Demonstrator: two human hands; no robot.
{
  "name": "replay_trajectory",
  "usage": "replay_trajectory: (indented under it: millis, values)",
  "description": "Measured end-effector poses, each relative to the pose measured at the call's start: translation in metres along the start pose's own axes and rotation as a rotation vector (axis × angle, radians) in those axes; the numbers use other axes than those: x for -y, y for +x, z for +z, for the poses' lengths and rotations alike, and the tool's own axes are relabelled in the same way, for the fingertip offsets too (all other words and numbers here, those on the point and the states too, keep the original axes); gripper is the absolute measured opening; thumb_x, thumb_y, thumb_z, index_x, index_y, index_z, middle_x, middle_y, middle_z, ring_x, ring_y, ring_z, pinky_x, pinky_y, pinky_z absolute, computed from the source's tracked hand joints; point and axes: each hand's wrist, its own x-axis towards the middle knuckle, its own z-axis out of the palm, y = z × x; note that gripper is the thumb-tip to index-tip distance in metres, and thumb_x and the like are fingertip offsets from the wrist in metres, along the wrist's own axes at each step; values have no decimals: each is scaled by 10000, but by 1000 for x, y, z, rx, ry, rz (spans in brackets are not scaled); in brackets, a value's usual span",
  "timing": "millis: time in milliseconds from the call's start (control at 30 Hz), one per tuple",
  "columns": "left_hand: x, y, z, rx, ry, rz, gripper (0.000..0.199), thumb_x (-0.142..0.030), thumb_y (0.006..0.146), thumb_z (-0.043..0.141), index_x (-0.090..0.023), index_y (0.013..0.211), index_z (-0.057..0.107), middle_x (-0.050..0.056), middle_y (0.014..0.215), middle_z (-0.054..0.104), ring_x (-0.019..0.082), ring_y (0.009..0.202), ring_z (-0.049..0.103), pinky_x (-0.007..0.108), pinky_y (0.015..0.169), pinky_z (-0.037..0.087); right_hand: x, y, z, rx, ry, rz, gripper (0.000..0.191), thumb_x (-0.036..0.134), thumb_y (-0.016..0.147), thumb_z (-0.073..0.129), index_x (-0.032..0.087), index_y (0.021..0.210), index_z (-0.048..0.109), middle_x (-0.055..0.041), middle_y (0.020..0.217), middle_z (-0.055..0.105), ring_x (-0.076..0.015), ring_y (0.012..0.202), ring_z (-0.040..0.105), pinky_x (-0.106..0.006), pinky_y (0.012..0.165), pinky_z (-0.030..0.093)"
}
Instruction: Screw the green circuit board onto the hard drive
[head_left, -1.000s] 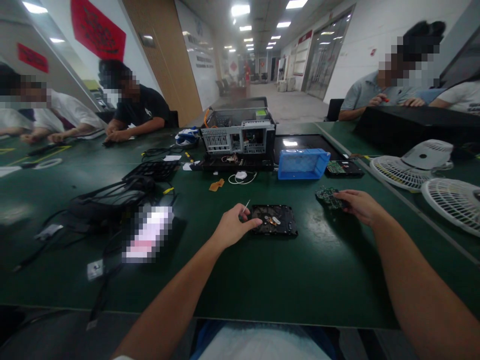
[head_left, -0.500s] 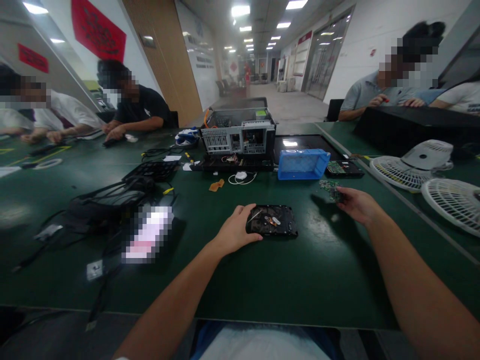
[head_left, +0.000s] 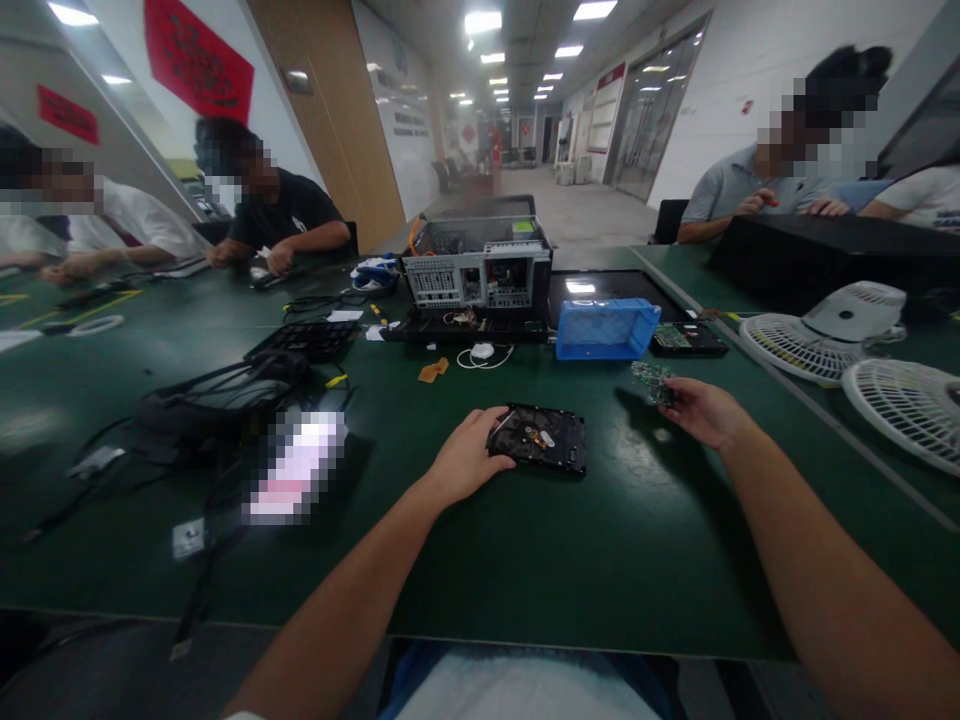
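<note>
My left hand [head_left: 471, 455] is closed on the left end of a black hard drive [head_left: 544, 437], thumb along its near edge and fingers at its far edge. The drive's upper face shows a small silver oval and an orange strip in the middle. A thin metal piece lies near my fingers. To the right, my right hand [head_left: 705, 410] pinches a green circuit board [head_left: 651, 380] by one end, holding it above the table [head_left: 592, 570]. Behind the board stands a blue plastic bin [head_left: 600, 332], tipped so its opening faces sideways.
An open computer case [head_left: 472, 270] stands at the back. Another drive with a green board [head_left: 686, 338] lies right of the bin. White fan parts [head_left: 825, 335] are at the right. Dark straps and cables [head_left: 217, 410] and a blurred bright screen [head_left: 296, 468] lie left. Several people sit around.
The hard drive has shifted slightly left and turned a little in my left hand. My right hand has brought the circuit board slightly left. A person at the left has moved their hands.
</note>
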Motion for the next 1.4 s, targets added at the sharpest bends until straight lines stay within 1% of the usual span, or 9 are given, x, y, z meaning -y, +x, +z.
replay_trajectory:
  millis: [200, 367, 633, 833, 967, 1133, 1267, 1333, 1400]
  values:
    - [-1, 0, 0, -20, -5, 10, 751, -286, 803, 828, -267, 1476, 494, 86, 1398, 559, 284, 1252, 572, 404, 1112, 428, -5, -5, 7, 157, -12, -70, 195, 58, 802, 717, 220, 872, 633, 0, 833, 732, -132, 721, 709, -244, 664, 624]
    - [1, 0, 0, -34, -5, 51, 740, -270, 798, 833, -247, 1461, 506, 92, 1379, 573, 280, 1248, 572, 408, 1107, 432, -9, -11, 14, 265, -32, -142, 273, 165, 719, 867, 224, 863, 643, -8, 937, 754, -147, 826, 729, -266, 771, 617]
    - [6, 2, 2, -47, -10, 78, 713, -277, 791, 841, -235, 1432, 532, 102, 1357, 582, 283, 1232, 580, 421, 1086, 450, -11, -16, 16, 347, -145, -193, 350, 283, 690, 925, 253, 956, 700, 7, 948, 730, -133, 817, 690, -233, 670, 552]
    - [8, 2, 3, -53, -12, 91, 706, -274, 791, 841, -242, 1429, 541, 98, 1358, 580, 278, 1226, 582, 429, 1085, 453, -9, -21, 18, 381, -167, -173, 312, 285, 716, 910, 227, 936, 697, 17, 856, 687, -90, 677, 632, -202, 571, 509]
    - [8, 2, 4, -62, -11, 95, 698, -267, 795, 837, -252, 1427, 542, 97, 1360, 571, 276, 1213, 591, 429, 1073, 465, -9, -24, 23, 378, -125, -155, 322, 271, 716, 908, 238, 941, 679, 6, 870, 713, -118, 722, 692, -199, 565, 535]
    - [7, 1, 3, -55, -17, 96, 690, -263, 800, 829, -258, 1428, 543, 99, 1351, 570, 275, 1202, 593, 435, 1065, 473, -11, -26, 29, 383, -60, -176, 336, 232, 702, 910, 263, 941, 676, 13, 883, 731, -169, 860, 754, -236, 685, 611]
    - [3, 0, 0, -72, -59, 89, 689, -371, 787, 842, -247, 1405, 564, 102, 1350, 566, 275, 1201, 586, 424, 1036, 491, -11, -30, 33, 433, -92, -217, 280, 225, 719, 882, 250, 932, 703, -23, 992, 760, -204, 979, 749, -325, 891, 620]
    - [1, 0, -1, -120, -82, 62, 628, -423, 813, 810, -238, 1371, 589, 97, 1304, 589, 259, 1122, 613, 398, 954, 525, -10, -34, 36, 466, -112, -261, 245, 247, 737, 856, 237, 948, 731, -57, 1111, 759, -224, 1051, 731, -381, 1008, 578]
    - [0, 0, -1, -172, -100, 26, 467, -421, 884, 725, -232, 1300, 630, 74, 1189, 635, 221, 979, 637, 358, 841, 538, -8, -37, 38, 477, -111, -307, 224, 273, 753, 833, 230, 959, 756, -77, 1197, 743, -241, 1088, 715, -429, 1080, 532]
